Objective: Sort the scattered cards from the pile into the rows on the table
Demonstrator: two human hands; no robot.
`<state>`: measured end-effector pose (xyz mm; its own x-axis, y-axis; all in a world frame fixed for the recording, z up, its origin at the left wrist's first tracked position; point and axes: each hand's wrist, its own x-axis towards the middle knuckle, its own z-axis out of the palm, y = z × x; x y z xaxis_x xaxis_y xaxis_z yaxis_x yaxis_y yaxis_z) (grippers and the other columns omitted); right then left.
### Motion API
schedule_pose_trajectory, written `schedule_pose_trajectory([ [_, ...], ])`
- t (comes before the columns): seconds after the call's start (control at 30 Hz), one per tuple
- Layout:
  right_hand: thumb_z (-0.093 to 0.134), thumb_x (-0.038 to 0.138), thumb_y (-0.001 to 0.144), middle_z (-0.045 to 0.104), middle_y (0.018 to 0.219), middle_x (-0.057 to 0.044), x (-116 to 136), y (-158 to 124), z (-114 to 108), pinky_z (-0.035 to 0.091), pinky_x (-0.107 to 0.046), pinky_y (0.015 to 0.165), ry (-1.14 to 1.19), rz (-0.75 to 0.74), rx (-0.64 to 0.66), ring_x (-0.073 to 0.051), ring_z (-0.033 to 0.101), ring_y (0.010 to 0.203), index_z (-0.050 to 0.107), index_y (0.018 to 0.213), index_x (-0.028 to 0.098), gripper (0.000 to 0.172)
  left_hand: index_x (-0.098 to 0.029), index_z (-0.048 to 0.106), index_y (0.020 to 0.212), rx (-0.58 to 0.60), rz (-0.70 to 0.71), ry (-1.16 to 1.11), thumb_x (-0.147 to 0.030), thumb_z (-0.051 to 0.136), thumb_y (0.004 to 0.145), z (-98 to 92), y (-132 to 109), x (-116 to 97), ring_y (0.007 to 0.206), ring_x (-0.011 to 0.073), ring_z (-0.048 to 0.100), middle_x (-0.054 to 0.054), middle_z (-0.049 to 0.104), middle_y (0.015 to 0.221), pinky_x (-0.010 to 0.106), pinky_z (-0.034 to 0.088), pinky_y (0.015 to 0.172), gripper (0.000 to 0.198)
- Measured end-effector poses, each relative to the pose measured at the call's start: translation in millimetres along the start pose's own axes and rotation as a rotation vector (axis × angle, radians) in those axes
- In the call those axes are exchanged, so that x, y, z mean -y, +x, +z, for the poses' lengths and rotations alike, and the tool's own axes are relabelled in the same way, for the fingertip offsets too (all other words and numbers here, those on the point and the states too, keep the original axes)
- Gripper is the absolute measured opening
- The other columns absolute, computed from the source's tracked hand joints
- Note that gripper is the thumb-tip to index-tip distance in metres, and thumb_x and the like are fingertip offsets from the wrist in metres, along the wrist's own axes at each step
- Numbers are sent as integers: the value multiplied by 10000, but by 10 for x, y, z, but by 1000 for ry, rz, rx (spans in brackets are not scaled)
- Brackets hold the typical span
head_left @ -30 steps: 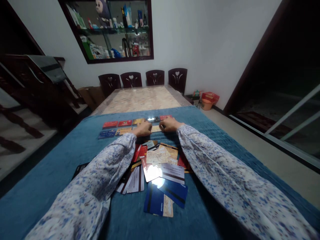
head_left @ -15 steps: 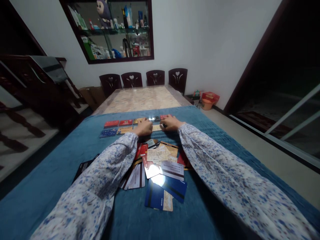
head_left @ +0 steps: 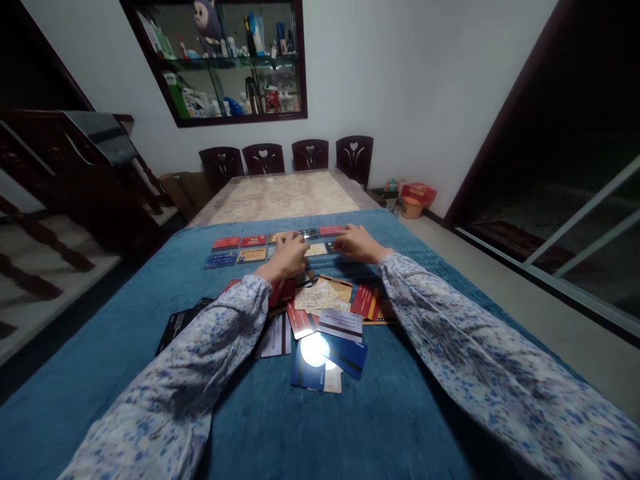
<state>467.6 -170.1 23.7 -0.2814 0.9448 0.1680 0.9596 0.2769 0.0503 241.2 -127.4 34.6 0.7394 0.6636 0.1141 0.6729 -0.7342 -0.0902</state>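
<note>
Two rows of plastic cards lie side by side on a blue cloth (head_left: pixel 125 313), red ones (head_left: pixel 226 243) at the back left and a blue one (head_left: pixel 221 260) in front of them. My left hand (head_left: pixel 289 257) rests with curled fingers at the left edge of a pale yellow card (head_left: pixel 316 250) in the front row. At that card's right side is my right hand (head_left: pixel 356 244), fingers bent down onto the cloth. Whether either hand grips the card is not visible. A loose heap of cards (head_left: pixel 320 313) lies nearer to me, between my sleeves.
Beyond the cloth the marble table top (head_left: pixel 280 197) runs to several dark chairs (head_left: pixel 263 159) at the wall. A glass wall cabinet (head_left: pixel 225 60) hangs above. Dark black cards (head_left: pixel 181 323) lie left of the heap. A red bucket (head_left: pixel 417 199) stands on the floor at right.
My right hand has slid a little to the right, uncovering more of the pale yellow card. The view has tipped slightly, so the heap of cards sits higher in the picture.
</note>
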Motion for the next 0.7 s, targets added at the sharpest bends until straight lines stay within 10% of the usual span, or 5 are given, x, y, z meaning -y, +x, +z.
schedule_pose_trajectory([
  [0.7,580,194,914,736,993,-87,-240,-963,367,357,-366,840,188,-146,-185,-244,516,1008,757,962,231,187,-163,719,1004,-41,167,-114,-179,543,883,64,-402,-986,1279,346,428,142,669,1172,559,352,995,214],
])
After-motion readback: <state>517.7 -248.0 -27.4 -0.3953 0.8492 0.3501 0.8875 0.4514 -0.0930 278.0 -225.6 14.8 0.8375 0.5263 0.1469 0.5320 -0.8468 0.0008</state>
